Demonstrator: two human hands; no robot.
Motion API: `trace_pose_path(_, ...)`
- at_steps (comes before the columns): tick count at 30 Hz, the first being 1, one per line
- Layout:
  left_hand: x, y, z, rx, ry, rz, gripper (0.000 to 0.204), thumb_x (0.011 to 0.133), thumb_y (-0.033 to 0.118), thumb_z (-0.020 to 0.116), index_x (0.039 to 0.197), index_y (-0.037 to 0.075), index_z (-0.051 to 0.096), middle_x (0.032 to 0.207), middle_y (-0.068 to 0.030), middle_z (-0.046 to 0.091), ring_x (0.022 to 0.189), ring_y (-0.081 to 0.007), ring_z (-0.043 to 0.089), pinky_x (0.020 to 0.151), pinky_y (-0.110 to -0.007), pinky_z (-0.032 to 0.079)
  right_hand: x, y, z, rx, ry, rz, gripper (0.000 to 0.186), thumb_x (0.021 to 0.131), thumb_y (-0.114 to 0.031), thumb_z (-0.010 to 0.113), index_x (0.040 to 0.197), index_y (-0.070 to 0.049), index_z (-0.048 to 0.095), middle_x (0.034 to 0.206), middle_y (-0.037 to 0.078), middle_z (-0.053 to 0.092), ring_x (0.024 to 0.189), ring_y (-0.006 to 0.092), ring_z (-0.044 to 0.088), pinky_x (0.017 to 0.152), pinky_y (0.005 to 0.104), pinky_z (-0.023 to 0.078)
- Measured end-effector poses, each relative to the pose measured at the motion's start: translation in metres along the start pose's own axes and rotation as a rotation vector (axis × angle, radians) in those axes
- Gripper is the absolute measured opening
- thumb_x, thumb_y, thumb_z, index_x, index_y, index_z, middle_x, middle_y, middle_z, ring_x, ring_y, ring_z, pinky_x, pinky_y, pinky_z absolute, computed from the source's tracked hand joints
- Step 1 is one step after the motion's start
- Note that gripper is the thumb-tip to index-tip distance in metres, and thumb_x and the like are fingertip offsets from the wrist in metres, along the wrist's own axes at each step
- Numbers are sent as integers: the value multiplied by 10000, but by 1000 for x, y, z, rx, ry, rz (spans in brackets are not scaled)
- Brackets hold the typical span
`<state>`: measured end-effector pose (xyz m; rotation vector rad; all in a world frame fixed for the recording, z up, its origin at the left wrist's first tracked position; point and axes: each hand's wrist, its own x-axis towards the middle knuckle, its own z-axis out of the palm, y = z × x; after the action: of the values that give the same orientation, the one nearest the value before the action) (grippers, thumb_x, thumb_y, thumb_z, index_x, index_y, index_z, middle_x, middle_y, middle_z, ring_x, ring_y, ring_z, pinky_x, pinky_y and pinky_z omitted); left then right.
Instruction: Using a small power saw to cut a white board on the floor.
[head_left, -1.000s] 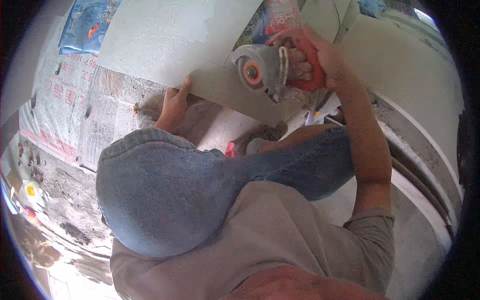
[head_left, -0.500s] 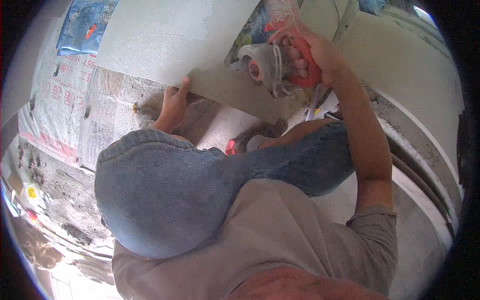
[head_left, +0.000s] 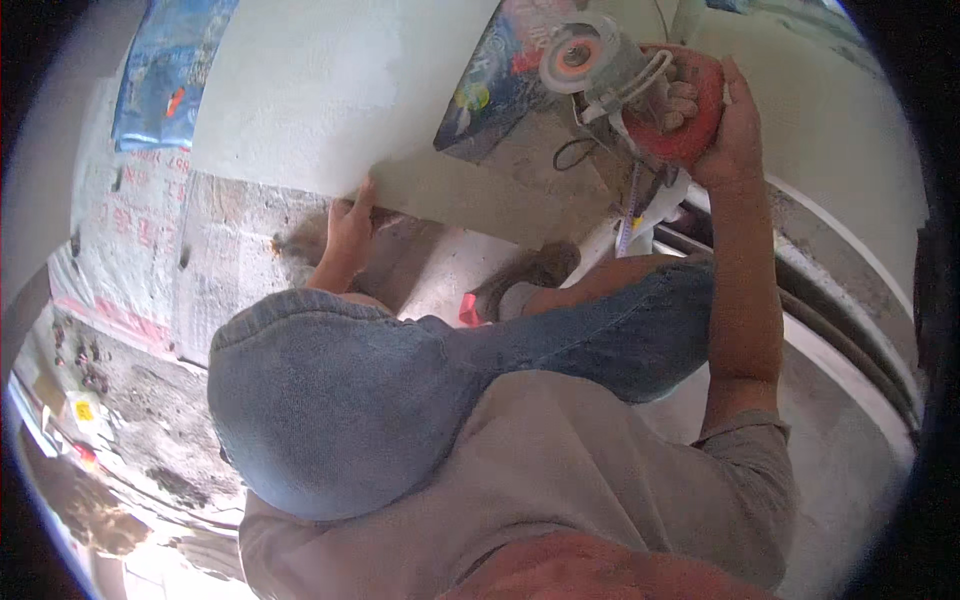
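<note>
A large pale tile or panel (head_left: 290, 95) lies in front of me, its near strip in shadow. My left hand (head_left: 350, 235) grips the near edge, thumb on top and fingers underneath, mostly hidden. In my right hand (head_left: 738, 135) is a red handheld disc cutter (head_left: 600, 70), held by its handle with the fingers wrapped through it. Its grey round guard and orange hub face me, apart from the panel's right edge. A dark printed plastic bag (head_left: 485, 95) shows beside that edge, left of and below the cutter.
A blue printed bag (head_left: 170, 75) lies at the far left, above a printed sheet (head_left: 125, 215). My bent knee (head_left: 330, 400) is close to the panel. A small red object (head_left: 468, 310) sits by my foot. Long rails (head_left: 850, 350) run along the right.
My right hand has carried the cutter farther away and to the right, off the panel's right part. My left hand stays on the near edge. The view has shifted slightly.
</note>
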<state>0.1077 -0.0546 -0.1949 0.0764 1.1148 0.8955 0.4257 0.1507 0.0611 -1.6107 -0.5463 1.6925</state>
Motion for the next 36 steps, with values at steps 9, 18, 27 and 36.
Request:
trace_pose_path(9,13,-23,-6,113,10,99,415,1012,296,562,1270,-25,511,1118,-140,643,890,-259,689,755,-355,606,6,10,-72,293,230,-55,366,1019,-384,452,1007,-41,576,733,19,556,603,129,547,615,327,549)
trace_pose_path(18,-15,-7,-110,952,-238,58,389,1008,252,563,1289,-12,514,1124,-125,648,953,-228,677,790,-375,587,9,12,-97,223,261,83,243,964,-273,522,957,-45,605,706,-21,501,571,99,492,551,288,489)
trace_pose_path(27,-144,81,-16,1087,-185,17,384,1004,262,551,1261,-24,551,1086,-113,665,967,-229,670,812,-354,570,-13,-22,-59,553,395,315,217,957,-305,584,831,-128,567,624,-19,509,535,126,492,512,314,473)
trace_pose_path(36,-403,108,150,774,132,-239,383,1005,273,534,1238,-28,576,1058,-107,676,956,-229,667,808,-340,560,-100,-16,-86,805,267,337,404,935,-518,462,920,-130,574,758,41,587,651,199,577,692,525,551)
